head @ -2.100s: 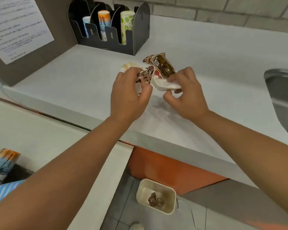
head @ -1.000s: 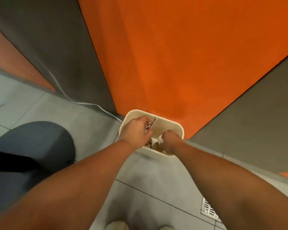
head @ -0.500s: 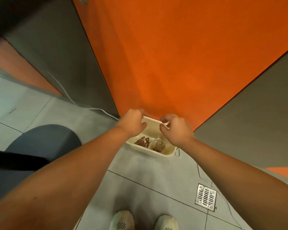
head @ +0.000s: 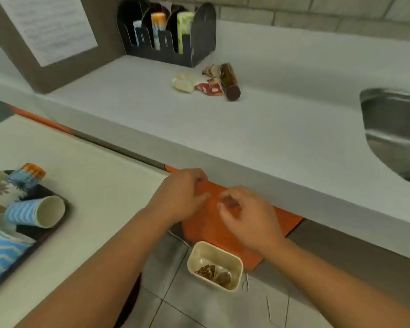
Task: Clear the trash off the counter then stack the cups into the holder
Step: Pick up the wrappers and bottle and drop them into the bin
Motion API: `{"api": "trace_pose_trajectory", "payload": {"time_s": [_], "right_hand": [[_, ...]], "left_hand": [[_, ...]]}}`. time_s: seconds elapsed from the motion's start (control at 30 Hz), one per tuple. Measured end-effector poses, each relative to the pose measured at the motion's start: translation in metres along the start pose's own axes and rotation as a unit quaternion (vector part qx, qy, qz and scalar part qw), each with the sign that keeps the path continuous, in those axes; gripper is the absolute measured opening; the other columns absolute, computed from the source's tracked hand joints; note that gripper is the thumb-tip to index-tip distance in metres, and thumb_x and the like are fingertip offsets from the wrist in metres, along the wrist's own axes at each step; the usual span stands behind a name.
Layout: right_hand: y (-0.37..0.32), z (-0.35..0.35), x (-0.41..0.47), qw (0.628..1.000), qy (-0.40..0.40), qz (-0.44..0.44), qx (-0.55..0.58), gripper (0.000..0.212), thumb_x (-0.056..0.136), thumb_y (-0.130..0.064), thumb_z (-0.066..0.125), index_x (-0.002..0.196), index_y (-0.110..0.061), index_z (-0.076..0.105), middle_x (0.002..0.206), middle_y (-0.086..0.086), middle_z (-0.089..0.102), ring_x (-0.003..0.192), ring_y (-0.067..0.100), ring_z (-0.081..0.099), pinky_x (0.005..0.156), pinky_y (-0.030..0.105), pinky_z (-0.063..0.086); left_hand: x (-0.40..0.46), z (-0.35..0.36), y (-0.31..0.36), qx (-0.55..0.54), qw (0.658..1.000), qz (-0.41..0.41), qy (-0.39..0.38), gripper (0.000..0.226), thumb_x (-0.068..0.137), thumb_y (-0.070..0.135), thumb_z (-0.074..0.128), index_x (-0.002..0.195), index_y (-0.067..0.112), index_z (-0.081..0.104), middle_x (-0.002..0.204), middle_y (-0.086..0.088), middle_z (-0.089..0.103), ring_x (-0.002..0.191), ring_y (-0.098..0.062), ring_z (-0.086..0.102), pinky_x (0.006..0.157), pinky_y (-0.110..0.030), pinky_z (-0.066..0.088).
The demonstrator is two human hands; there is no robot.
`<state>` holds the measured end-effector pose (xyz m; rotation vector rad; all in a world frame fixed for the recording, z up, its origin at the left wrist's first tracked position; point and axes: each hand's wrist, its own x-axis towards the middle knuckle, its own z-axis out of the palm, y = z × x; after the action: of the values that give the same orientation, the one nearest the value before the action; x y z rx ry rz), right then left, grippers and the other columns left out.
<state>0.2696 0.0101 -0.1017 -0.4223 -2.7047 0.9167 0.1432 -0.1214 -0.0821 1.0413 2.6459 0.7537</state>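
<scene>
Trash lies on the grey counter (head: 258, 138): a crumpled white tissue (head: 183, 83), a red wrapper (head: 210, 88), a brown bottle (head: 230, 82) on its side and a patterned wrapper (head: 211, 69). The black cup holder (head: 189, 41) at the back holds several cups. A cream bin (head: 237, 261) on the floor contains a spotted wrapper and a small bottle. My left hand (head: 179, 197) and my right hand (head: 249, 216) hover below the counter's front edge, above the bin, both empty with fingers loosely curled and apart.
A black tray (head: 45, 230) with several paper cups, some lying on their side, sits on the white table at left. A steel sink (head: 393, 129) is at the right. A paper sheet (head: 47, 27) hangs on the left wall.
Both hands dropped a wrapper and a small bottle into the floor bin, then rose empty. My view lifted from the floor back to the counter.
</scene>
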Motion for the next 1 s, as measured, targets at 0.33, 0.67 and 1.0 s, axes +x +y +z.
{"api": "trace_pose_trajectory", "payload": {"time_s": [0.33, 0.67, 1.0], "right_hand": [[-0.057, -0.073, 0.144, 0.995, 0.075, -0.036, -0.054, 0.029, 0.09, -0.041, 0.056, 0.116, -0.03, 0.06, 0.116, -0.012, 0.062, 0.098, 0.008, 0.059, 0.074, 0.024, 0.045], [-0.002, -0.045, 0.279, 0.987, 0.135, -0.001, -0.082, 0.038, 0.086, -0.027, 0.063, 0.123, -0.021, 0.059, 0.125, 0.003, 0.053, 0.117, 0.022, 0.043, 0.089, 0.037, 0.048], [0.021, -0.035, 0.301, 0.988, 0.139, 0.071, -0.009, 0.047, 0.085, -0.012, 0.06, 0.131, -0.017, 0.052, 0.138, 0.002, 0.04, 0.098, 0.021, 0.057, 0.085, 0.023, 0.043]], "left_hand": [[0.1, -0.111, 0.019, 0.048, 0.994, 0.011, 0.098, 0.045, 0.085, 0.03, 0.071, 0.127, 0.021, 0.058, 0.124, 0.0, 0.063, 0.11, -0.017, 0.058, 0.095, -0.033, 0.051], [0.245, -0.098, -0.023, 0.118, 0.986, 0.095, 0.077, 0.077, 0.079, 0.044, 0.074, 0.145, 0.027, 0.038, 0.15, -0.003, 0.038, 0.137, -0.024, 0.031, 0.109, -0.038, 0.034], [0.291, -0.076, -0.034, 0.223, 0.961, 0.156, 0.044, 0.04, 0.097, 0.033, 0.048, 0.133, 0.017, 0.049, 0.126, -0.009, 0.058, 0.115, -0.03, 0.046, 0.096, -0.039, 0.039]]}}
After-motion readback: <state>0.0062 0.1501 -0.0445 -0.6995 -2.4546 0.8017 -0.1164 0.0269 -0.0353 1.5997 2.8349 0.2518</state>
